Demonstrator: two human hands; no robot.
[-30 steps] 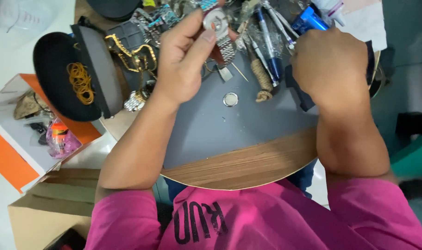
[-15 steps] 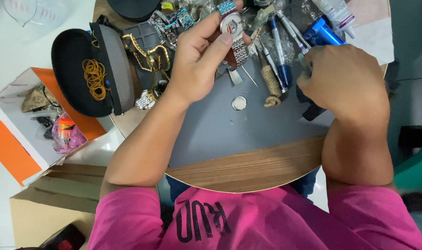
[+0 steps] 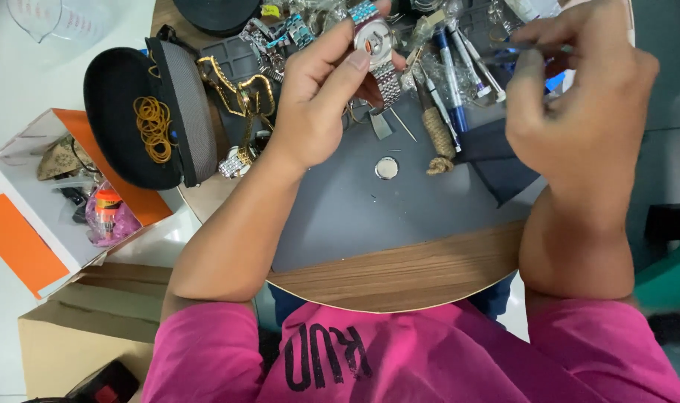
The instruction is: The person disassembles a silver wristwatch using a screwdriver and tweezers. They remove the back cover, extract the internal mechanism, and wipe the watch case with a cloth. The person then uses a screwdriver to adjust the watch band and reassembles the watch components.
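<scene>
Over the far edge of the table (image 3: pixel 399 272) we've got our left hand (image 3: pixel 317 104) pinching a silver watch (image 3: pixel 375 45), held up above the grey mat (image 3: pixel 355 209). Our right hand (image 3: pixel 578 104) grips a thin tool (image 3: pixel 504 51) near the far right corner. Loose round disc (image 3: pixel 387 168) sits mid-mat, pens (image 3: pixel 452 82) just behind.
</scene>
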